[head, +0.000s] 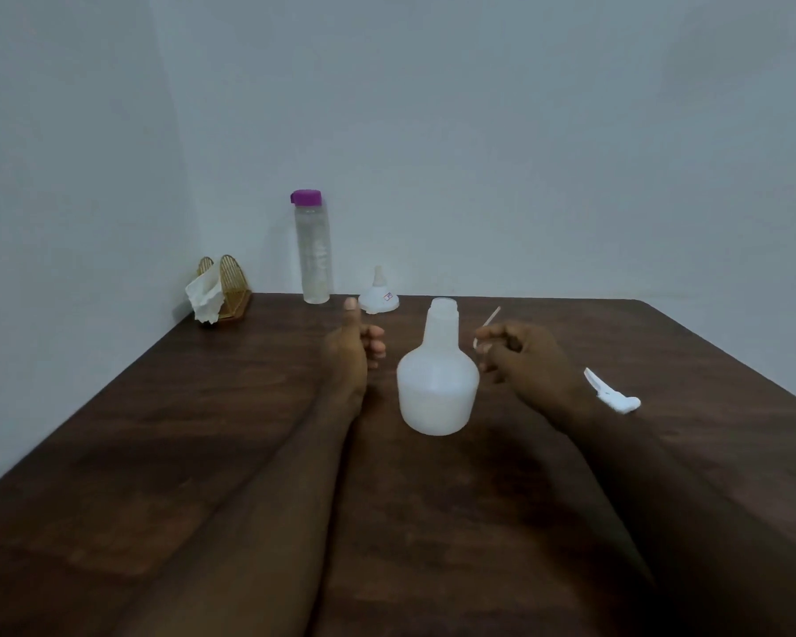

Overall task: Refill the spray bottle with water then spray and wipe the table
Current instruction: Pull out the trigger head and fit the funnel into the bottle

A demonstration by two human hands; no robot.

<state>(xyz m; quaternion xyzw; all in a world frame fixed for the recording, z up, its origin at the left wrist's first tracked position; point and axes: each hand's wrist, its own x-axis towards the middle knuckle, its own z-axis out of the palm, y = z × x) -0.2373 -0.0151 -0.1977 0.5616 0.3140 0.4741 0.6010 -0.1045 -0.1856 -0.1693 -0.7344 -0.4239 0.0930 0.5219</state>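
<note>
The translucent white spray bottle stands upright mid-table with its neck uncapped. Its white spray head lies on the table to the right, behind my right forearm. The head's thin dip tube pokes out above my right hand, whose curled fingers pinch it just right of the bottle. My left hand hovers just left of the bottle, thumb up, fingers loosely curled, holding nothing. A clear water bottle with a purple cap stands at the back. A small white funnel sits upside down beside it.
A gold wire holder with white tissues stands at the back left near the wall corner. The dark wooden table meets the wall at the back and on the left. Its right edge runs diagonally at the far right.
</note>
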